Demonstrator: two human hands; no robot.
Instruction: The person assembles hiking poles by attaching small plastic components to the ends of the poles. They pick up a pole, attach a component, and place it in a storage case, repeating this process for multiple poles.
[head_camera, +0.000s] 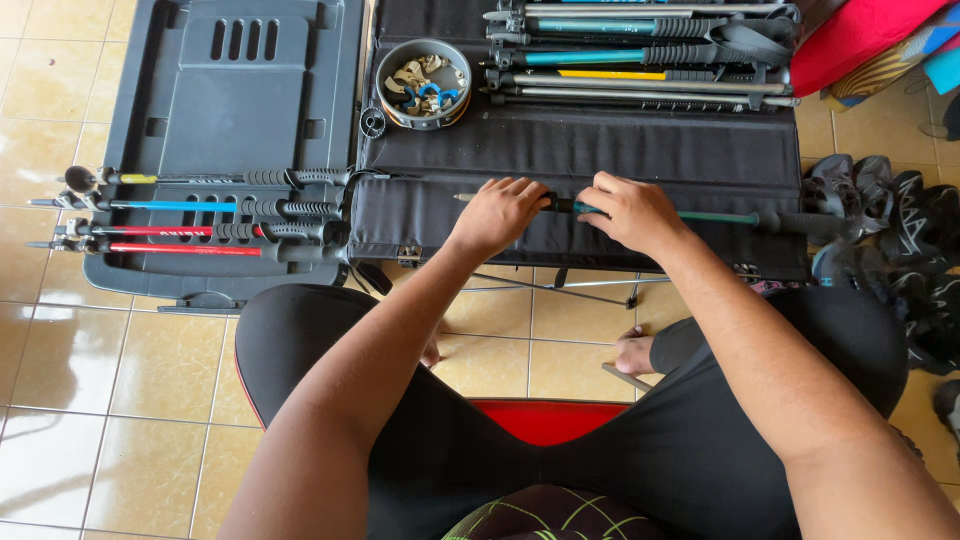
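Red plastic of a low stool (545, 420) shows between the seated person's black-clad legs, with one bare foot (633, 352) resting on the tan floor tiles (60, 400). Just beyond the knees stands a black fabric-topped folding table (600, 150), and across its near edge lies a slim green trekking pole with a black handle (720, 216), set crosswise so both hands can work its middle. The left hand (497, 213) is curled over the shaft at a dark collar, and the right hand (634, 211) is closed around the shaft just beside it; the two nearly touch, which looks like a grip for twisting or pulling a joint. To the left, a dark grey plastic lid or tray (240, 90) lies on the floor and bears four poles with yellow, blue and red shafts (190, 215), laid parallel with handles toward the table. Farther back on the table sits a round grey metal tin (423, 84) holding small tan and blue fittings, within reach. At the far edge, more teal, yellow and silver poles (640, 55) are stacked side by side. Dark shoes (890, 215) crowd the floor at right.
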